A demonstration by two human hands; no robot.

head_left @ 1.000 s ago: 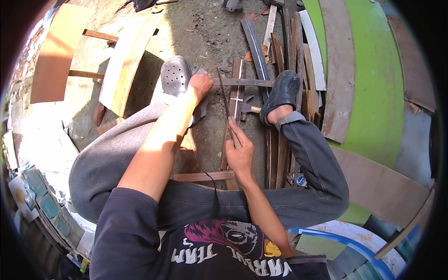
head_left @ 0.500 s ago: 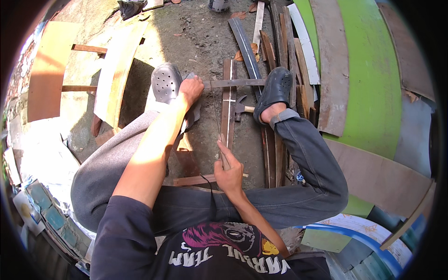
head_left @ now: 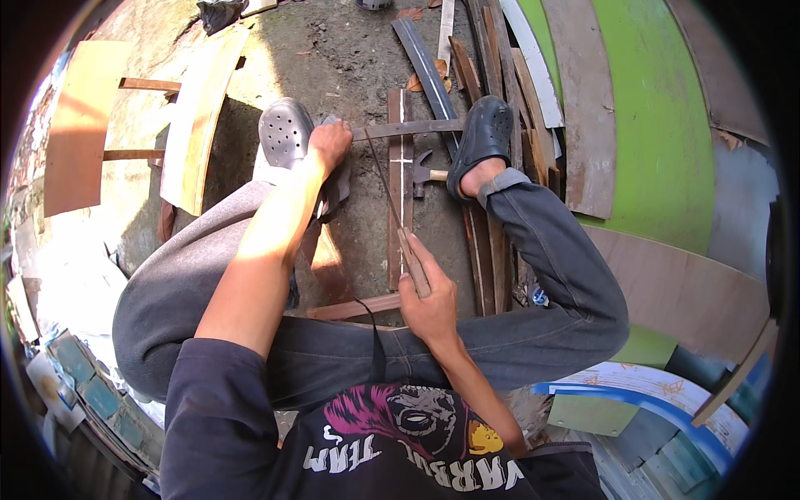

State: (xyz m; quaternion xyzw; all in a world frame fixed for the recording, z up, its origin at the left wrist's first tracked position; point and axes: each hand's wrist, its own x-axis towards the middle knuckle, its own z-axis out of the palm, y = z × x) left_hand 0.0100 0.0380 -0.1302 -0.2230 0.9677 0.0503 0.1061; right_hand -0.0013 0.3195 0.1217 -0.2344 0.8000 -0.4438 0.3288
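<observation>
The right forearm comes up over the folded right leg (head_left: 517, 350), and the right hand (head_left: 432, 304) is wrapped around the wooden handle (head_left: 417, 267) of a long thin blade (head_left: 385, 185). The wrist is fairly straight, and the blade slants forward and to the left, its tip close to a flat strip (head_left: 408, 129). Just left of this hand, a length of wood (head_left: 354, 307) lies near the legs.

The left arm stretches further out, nearly straight, over the left leg (head_left: 187, 275). The left hand (head_left: 331, 143) is clenched at the strip's left end, beside the grey left shoe (head_left: 285, 133); its fingertips are hidden. The strip runs crosswise above a brown plank (head_left: 395, 221) with a white line, to the dark right shoe (head_left: 487, 137), which hides its other end. A hammer (head_left: 421, 175) lies between plank and shoe, close to the strip.

Beyond, narrow boards (head_left: 425, 62) and dry leaves (head_left: 414, 82) lie on the ground (head_left: 325, 58). A green board (head_left: 658, 125) spreads at right, and a black bag (head_left: 221, 15) sits far off.
</observation>
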